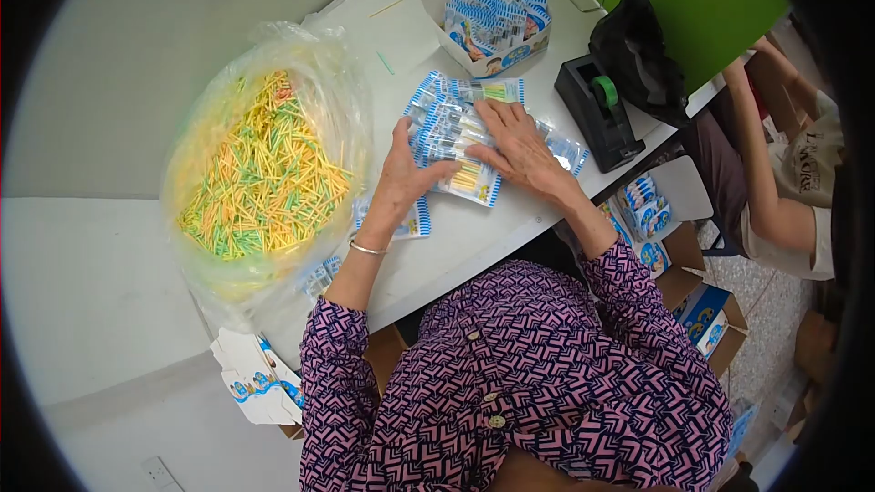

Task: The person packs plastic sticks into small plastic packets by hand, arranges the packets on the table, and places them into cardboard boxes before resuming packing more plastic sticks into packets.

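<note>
Packets of short coloured sticks (447, 132) were found in a loose, overlapping pile on the white table (456, 246), between the two hands and partly covered by them. The left hand (398, 178) was placed at the left edge of the pile, its thumb and forefinger spread wide, with the thumb laid over the packets. The right hand (529, 150) was rested on the pile from the right, palm down, its fingers extended and uncurled. A bracelet (367, 247) was worn on the left wrist.

To the left, a clear plastic bag (342, 64) was observed standing open, filled with yellow, orange and green sticks (273, 182). Beyond the pile, similar packets were held in an open display box (515, 57). A black tape dispenser (588, 114), fitted with a green roll (604, 91), was positioned right of the pile; a black bag (643, 50) was noted just beside it. At far right, a co-worker's forearm (752, 141) was seen.
</note>
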Tool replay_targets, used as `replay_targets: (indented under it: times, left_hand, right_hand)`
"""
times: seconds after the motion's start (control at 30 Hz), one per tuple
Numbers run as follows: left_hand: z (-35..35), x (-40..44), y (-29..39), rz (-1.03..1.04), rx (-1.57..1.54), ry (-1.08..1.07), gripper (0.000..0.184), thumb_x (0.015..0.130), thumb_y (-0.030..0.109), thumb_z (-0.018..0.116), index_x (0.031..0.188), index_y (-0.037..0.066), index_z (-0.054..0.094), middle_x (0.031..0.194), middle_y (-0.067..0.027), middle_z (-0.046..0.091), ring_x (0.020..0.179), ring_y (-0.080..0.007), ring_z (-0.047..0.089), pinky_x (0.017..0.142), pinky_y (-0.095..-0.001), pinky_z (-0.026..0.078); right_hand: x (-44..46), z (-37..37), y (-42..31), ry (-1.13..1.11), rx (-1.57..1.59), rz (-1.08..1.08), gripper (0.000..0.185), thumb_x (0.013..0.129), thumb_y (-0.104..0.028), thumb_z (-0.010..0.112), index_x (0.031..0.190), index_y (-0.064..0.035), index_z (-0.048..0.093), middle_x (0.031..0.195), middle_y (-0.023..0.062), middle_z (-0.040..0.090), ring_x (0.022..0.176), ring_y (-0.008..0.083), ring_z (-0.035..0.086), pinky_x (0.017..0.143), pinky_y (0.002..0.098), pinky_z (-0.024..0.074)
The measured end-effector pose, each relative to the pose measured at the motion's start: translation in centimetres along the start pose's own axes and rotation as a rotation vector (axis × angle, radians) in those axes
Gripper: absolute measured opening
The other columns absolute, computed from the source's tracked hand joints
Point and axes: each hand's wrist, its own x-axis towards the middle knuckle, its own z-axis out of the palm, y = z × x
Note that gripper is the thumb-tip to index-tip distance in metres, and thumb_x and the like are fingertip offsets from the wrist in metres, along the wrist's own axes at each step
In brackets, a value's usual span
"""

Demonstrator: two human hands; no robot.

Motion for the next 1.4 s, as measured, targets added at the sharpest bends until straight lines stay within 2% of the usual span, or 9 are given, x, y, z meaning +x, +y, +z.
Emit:
replay_targets:
  times: [0.23,0.43,0.5,0.6,0.77,0.93,1.07,1.17,1.4]
  left_hand:
    - [-0.1,-0.4,1.7,-0.139,-0.346,-0.077,0.081,0.067,0.013,0.080,0.132,-0.009,0.036,0.114,-0.0143,0.056,0.103,-0.0191,0.055,0.089,-0.0286,0.045]
    - [0.1,-0.9,1.9,-0.115,-0.450,-0.082,0.078,0.070,0.011,0.077,0.132,-0.008,0.035,0.117,-0.0148,0.053,0.106,-0.0192,0.053,0.092,-0.0277,0.044]
    - [0.1,-0.7,1.4,-0.091,-0.435,-0.067,0.080,0.070,0.010,0.077,0.134,-0.008,0.033,0.119,-0.0152,0.052,0.107,-0.0195,0.053,0.093,-0.0282,0.044]
    - [0.2,-0.5,1.1,-0.087,-0.457,-0.074,0.083,0.069,0.007,0.077,0.136,-0.008,0.031,0.122,-0.0159,0.049,0.110,-0.0198,0.052,0.095,-0.0291,0.043]
    - [0.0,-0.6,1.8,-0.188,-0.608,-0.151,0.084,0.070,0.005,0.077,0.138,-0.007,0.029,0.123,-0.0153,0.050,0.111,-0.0189,0.052,0.096,-0.0296,0.043]
    - [0.4,-0.8,2.1,-0.172,-0.801,-0.158,0.092,0.070,0.015,0.080,0.138,-0.010,0.025,0.123,-0.0178,0.051,0.109,-0.0204,0.054,0.092,-0.0295,0.045]
    - [1.1,-0.7,2.3,-0.151,-0.741,-0.122,0.093,0.070,0.019,0.081,0.138,-0.010,0.025,0.123,-0.0182,0.051,0.111,-0.0209,0.053,0.092,-0.0296,0.046]
    - [2.2,-0.4,2.0,-0.098,-0.587,-0.006,0.079,0.075,0.013,0.077,0.136,-0.006,0.031,0.119,-0.0142,0.055,0.106,-0.0181,0.056,0.089,-0.0292,0.048]
    - [3.7,-1.4,3.2,0.191,-0.250,0.167,0.072,0.077,0.016,0.074,0.135,-0.002,0.035,0.115,-0.0161,0.058,0.099,-0.0185,0.059,0.084,-0.0309,0.050]
  right_hand:
    - [-0.4,1.2,0.2,0.039,0.067,-0.004,0.056,0.091,-0.028,0.055,0.134,0.0039,0.036,0.134,0.0218,0.040,0.119,0.0370,0.039,0.104,0.0424,0.0312]
    - [-0.5,1.4,0.3,0.098,0.290,-0.025,0.053,0.090,-0.024,0.057,0.133,0.0018,0.039,0.133,0.0208,0.042,0.121,0.0359,0.039,0.105,0.0422,0.0302]
    - [-0.5,1.3,0.4,0.080,0.407,-0.029,0.064,0.086,-0.038,0.062,0.132,0.0005,0.040,0.129,0.0208,0.043,0.122,0.0352,0.038,0.105,0.0441,0.0298]
    - [-0.6,1.1,0.4,0.071,0.378,-0.050,0.075,0.080,-0.045,0.067,0.133,-0.0006,0.040,0.131,0.0207,0.042,0.124,0.0351,0.037,0.107,0.0437,0.0293]
    - [-0.7,1.4,0.7,0.039,0.382,-0.049,0.077,0.076,-0.040,0.072,0.134,-0.0016,0.039,0.135,0.0209,0.040,0.130,0.0353,0.034,0.108,0.0415,0.0283]
    - [-0.9,1.5,0.8,0.046,0.419,-0.059,0.079,0.077,-0.046,0.070,0.134,-0.0019,0.036,0.132,0.0205,0.039,0.127,0.0354,0.034,0.108,0.0439,0.0277]
    - [-0.9,1.5,0.6,0.054,0.407,-0.088,0.077,0.079,-0.044,0.069,0.134,-0.0018,0.036,0.132,0.0210,0.039,0.126,0.0359,0.034,0.107,0.0441,0.0280]
    - [-1.0,1.6,0.7,0.056,0.395,-0.099,0.077,0.078,-0.042,0.070,0.134,-0.0016,0.035,0.132,0.0210,0.039,0.126,0.0363,0.034,0.107,0.0442,0.0281]
    - [-1.0,1.3,0.6,0.046,0.421,-0.093,0.084,0.074,-0.039,0.075,0.135,-0.0011,0.032,0.132,0.0227,0.038,0.125,0.0384,0.035,0.107,0.0443,0.0284]
